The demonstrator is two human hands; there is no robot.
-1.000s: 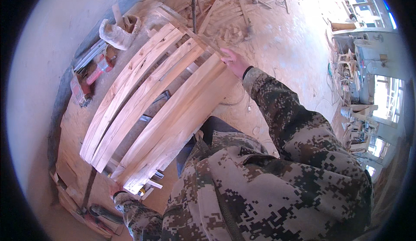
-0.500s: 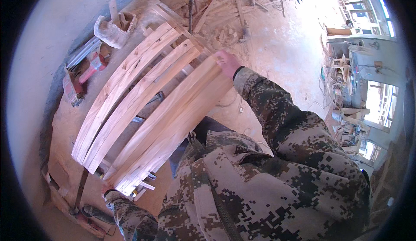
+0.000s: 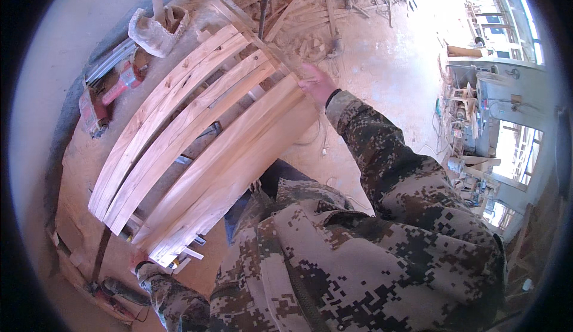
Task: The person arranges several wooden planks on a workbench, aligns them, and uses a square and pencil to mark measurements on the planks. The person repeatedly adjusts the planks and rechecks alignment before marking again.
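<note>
Several long, curved wooden boards [image 3: 206, 117] lie side by side with gaps between them, sloping from the far right to the near left. Nearest my body is a wide pale board [image 3: 236, 174]. At its far right end is my right hand [image 3: 319, 84], thumb at the board's corner and index finger stretched out apart from it. My left hand [image 3: 141, 259] is low by the near left end of the same board. Its fingers are mostly hidden, so its grip does not show. Under the boards, bits of a metal support [image 3: 192, 252] show.
At the left lie a red tool [image 3: 122, 82] and metal bars [image 3: 111, 62]. A whitish dusty container [image 3: 156, 34] stands beyond them. Scrap wood [image 3: 331, 19] covers the far floor. A dark upright pole [image 3: 265, 4] rises behind the boards. Machines and timber [image 3: 471, 111] line the right wall.
My right hand has loosened at the board's end, and its index finger now points out. The boards and my left hand appear slightly farther left in view.
</note>
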